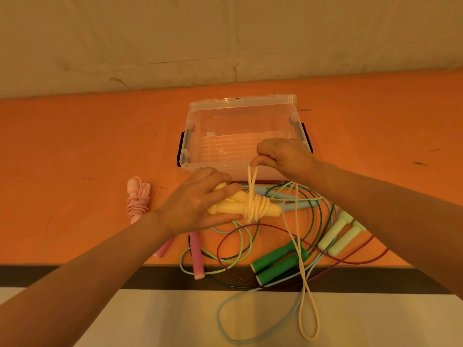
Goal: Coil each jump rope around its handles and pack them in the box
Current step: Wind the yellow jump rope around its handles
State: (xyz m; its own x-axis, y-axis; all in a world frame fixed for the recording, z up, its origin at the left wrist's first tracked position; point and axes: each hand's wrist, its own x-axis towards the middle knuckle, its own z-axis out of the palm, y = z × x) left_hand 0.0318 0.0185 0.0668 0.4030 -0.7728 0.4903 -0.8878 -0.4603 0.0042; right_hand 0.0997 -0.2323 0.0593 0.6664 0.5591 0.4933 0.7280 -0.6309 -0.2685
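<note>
L hand point(198, 206) grips yellow handles point(240, 205) w/ long axis left-right, R hand point(285, 156) pinches yellow cord point(253, 179) directly above the coil, toward table's far edge.

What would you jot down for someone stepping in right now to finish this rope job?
Left hand grips the yellow handles, held together with several turns of yellow cord already round them.
Right hand pinches the cord above them; a long loop still hangs off the table edge.
Done: pink rope coiled, lying left of the box, not packed.
Left: finish yellow, then coil the tangled dark green, pale green, blue and bright pink ropes; pack all in the open box, which has no rope in it.
</note>
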